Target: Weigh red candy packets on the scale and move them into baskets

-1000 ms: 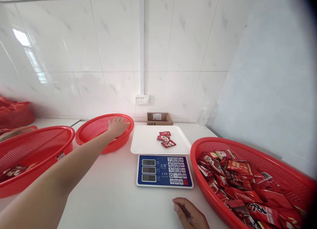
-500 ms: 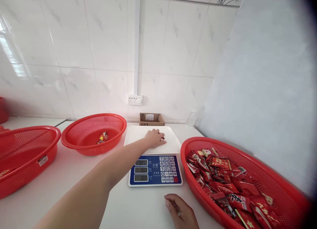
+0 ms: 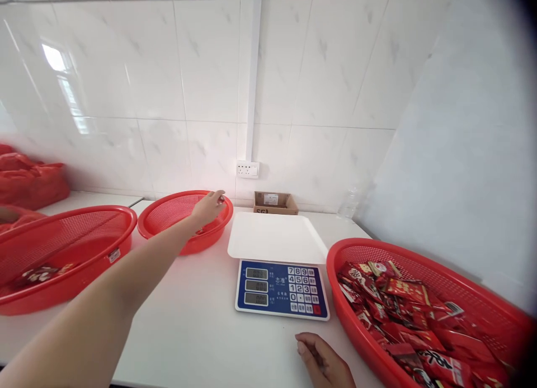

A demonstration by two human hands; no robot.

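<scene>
My left hand [image 3: 208, 207] reaches over the right rim of the middle red basket [image 3: 168, 220], fingers closed on a few small red packets whose tips show at my fingertips. The white tray of the blue-faced scale [image 3: 277, 238] is bare. My right hand [image 3: 325, 363] rests on the white table near its front edge, fingers curled under with nothing visible in them. Just right of it stands the large red basket [image 3: 352, 252] full of red snack packets [image 3: 403, 310].
Another red basket [image 3: 84, 237] at the left holds a few packets. Red bags [image 3: 31, 181] lie at the far left. A small cardboard box [image 3: 274, 202], a wall socket [image 3: 247, 169] and a clear bottle [image 3: 348, 203] stand at the tiled back wall.
My left hand took the packets off the scale tray and carried them left over the middle basket. The tray is now bare. My right hand has stayed put.
</scene>
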